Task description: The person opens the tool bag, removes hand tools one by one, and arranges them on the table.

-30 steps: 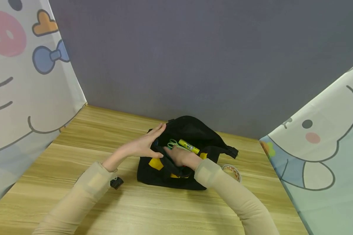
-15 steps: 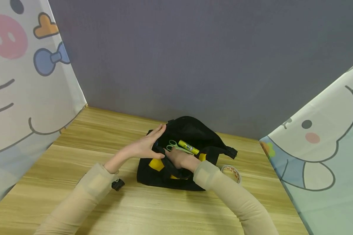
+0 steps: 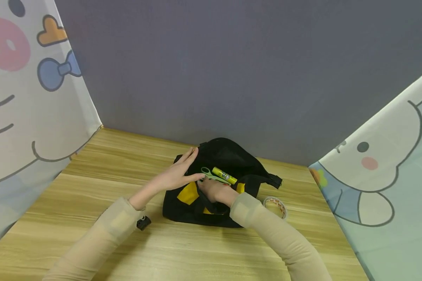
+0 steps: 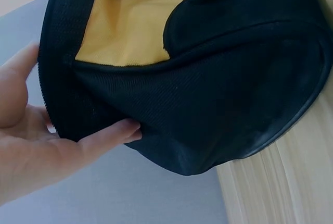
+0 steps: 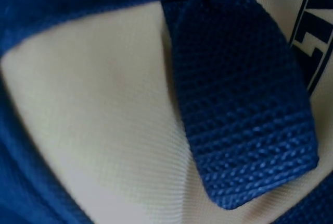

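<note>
A black bag (image 3: 183,214) with yellow patches lies unzipped on the wooden table. My left hand (image 3: 170,177) is at its left rim; in the left wrist view the zipper edge (image 4: 57,88) passes between thumb and fingers. My right hand (image 3: 214,190) reaches down into the opening, its fingertips hidden by the fabric. Just past it, green-handled scissors (image 3: 216,178) and a yellow glue stick (image 3: 225,175) lie in the bag. Only the bag's pale panel (image 5: 104,109) and a woven strap (image 5: 244,104) fill the right wrist view, without any fingers.
To the right of the bag lies a tape roll (image 3: 284,210). A small black object (image 3: 143,223), like a binder clip, sits by the left sleeve. Behind the table (image 3: 183,253) rises a grey wall (image 3: 197,78), with cartoon-printed sheets at both sides.
My left thumb has shifted right over the bag's opening, and more of the left yellow patch shows. The right hand stays inside the bag, nearly in place.
</note>
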`<state>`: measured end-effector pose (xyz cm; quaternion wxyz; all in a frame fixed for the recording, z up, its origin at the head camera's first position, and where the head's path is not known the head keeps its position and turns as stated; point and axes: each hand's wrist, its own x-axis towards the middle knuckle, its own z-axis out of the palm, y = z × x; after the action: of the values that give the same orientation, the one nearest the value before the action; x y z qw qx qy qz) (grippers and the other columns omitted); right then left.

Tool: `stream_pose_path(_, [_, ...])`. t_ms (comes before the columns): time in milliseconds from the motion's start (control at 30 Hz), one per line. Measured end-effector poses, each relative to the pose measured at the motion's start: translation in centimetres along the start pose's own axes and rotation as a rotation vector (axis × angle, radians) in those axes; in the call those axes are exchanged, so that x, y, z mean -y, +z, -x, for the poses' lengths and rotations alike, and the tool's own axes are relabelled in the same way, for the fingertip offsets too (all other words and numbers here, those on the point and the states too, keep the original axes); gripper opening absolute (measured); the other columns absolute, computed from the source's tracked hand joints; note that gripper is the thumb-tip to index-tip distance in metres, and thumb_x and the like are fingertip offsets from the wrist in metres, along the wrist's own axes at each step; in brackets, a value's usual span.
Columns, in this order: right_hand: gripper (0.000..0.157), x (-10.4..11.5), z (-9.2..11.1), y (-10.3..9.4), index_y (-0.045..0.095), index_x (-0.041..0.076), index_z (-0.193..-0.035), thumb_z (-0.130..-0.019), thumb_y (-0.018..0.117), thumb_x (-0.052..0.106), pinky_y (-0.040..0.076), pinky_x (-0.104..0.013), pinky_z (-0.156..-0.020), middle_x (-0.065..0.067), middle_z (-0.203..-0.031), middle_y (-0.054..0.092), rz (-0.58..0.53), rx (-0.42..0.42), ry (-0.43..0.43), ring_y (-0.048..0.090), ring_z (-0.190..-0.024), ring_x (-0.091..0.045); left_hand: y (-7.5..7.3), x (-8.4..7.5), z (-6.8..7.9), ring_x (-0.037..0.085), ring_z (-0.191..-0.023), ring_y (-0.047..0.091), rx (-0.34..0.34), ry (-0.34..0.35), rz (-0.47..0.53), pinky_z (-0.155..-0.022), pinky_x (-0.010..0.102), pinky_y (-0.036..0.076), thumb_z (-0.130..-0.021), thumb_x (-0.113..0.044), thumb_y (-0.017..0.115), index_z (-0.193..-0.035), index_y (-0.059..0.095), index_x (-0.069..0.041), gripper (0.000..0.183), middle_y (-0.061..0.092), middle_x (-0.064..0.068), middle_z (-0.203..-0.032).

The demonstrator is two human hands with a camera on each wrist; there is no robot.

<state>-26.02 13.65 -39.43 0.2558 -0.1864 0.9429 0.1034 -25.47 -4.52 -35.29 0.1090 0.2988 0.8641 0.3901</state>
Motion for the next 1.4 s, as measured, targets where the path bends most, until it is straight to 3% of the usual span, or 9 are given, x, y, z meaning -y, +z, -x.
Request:
stream_pose_path(233, [0.065, 0.1, 0.1, 0.0, 0.025, 0.025, -0.159, -0.102, 0.054, 0.014, 0.045, -0.039, -0.110, -0.013, -0.165, 0.024, 0.012, 0.018, 0.008, 0.051, -0.135, -0.030, -0.1, -0.3, 0.1, 0.047, -0.150, 0.017, -0.003, 0.008, -0.004, -0.113, 0.063, 0.032, -0.098, -0.028, 0.061, -0.161, -0.002, -0.011, 0.091, -0.008, 0.016, -0.168])
stream_pose_path(500, [0.075, -0.2, 0.1, 0.1, 0.018, 0.030, -0.160, -0.098, 0.060, 0.035, 0.052, -0.039, -0.099, -0.014, -0.160, 0.034, -0.002, -0.044, -0.019, 0.066, -0.112, -0.029, -0.4, -0.3, 0.2, 0.050, -0.148, 0.020, 0.028, 0.023, -0.013, -0.111, 0.063, 0.034, -0.094, -0.019, 0.065, -0.160, 0.000, -0.006, 0.094, -0.006, 0.021, -0.167])
stream_pose_path(633, [0.086, -0.5, 0.0, -0.6, 0.017, 0.029, -0.160, -0.092, 0.068, 0.040, 0.055, -0.040, -0.095, -0.014, -0.161, 0.033, -0.028, -0.066, -0.034, 0.067, -0.109, -0.028, -0.7, -0.1, 0.1, 0.050, -0.149, 0.019, 0.053, 0.019, -0.012, -0.112, 0.063, 0.034, -0.093, -0.020, 0.068, -0.160, -0.001, -0.007, 0.097, -0.007, 0.021, -0.167])
stream_pose_path(767, [0.089, -0.9, -0.1, -1.2, 0.018, 0.028, -0.160, -0.090, 0.073, 0.032, 0.056, -0.039, -0.091, -0.015, -0.161, 0.031, -0.057, -0.098, -0.047, 0.066, -0.113, -0.029, -0.9, -0.1, 0.1, 0.050, -0.149, 0.016, 0.082, 0.010, -0.004, -0.112, 0.064, 0.032, -0.093, -0.023, 0.068, -0.161, -0.001, -0.009, 0.098, -0.007, 0.021, -0.167])
stream_pose_path(900, [0.089, -1.4, -0.1, -1.8, 0.022, 0.028, -0.159, -0.088, 0.076, 0.024, 0.059, -0.039, -0.084, -0.016, -0.158, 0.036, -0.092, -0.133, -0.069, 0.067, -0.105, -0.029, -1.2, -0.1, 0.2, 0.049, -0.151, 0.011, 0.097, 0.009, 0.009, -0.114, 0.065, 0.029, -0.095, -0.022, 0.067, -0.161, -0.001, -0.010, 0.096, -0.008, 0.020, -0.167])
stream_pose_path(1033, [0.089, -1.9, 0.2, -2.5, 0.023, 0.030, -0.157, -0.086, 0.077, 0.025, 0.059, -0.043, -0.083, -0.015, -0.155, 0.040, -0.065, -0.159, -0.084, 0.066, -0.108, -0.029, -1.4, -0.1, 0.3, 0.048, -0.151, 0.010, 0.098, 0.005, 0.006, -0.115, 0.065, 0.027, -0.095, -0.020, 0.066, -0.161, -0.002, -0.011, 0.094, -0.009, 0.019, -0.167])
stream_pose_path(1400, [0.087, -2.6, 1.5, -4.4, 0.023, 0.033, -0.157, -0.088, 0.076, 0.027, 0.058, -0.039, -0.080, -0.016, -0.153, 0.041, -0.012, -0.197, -0.116, 0.064, -0.106, -0.028, -1.7, 0.0, 0.4, 0.048, -0.152, 0.007, 0.127, -0.012, 0.008, -0.115, 0.066, 0.024, -0.097, -0.026, 0.064, -0.161, -0.003, -0.012, 0.094, -0.011, 0.018, -0.167])
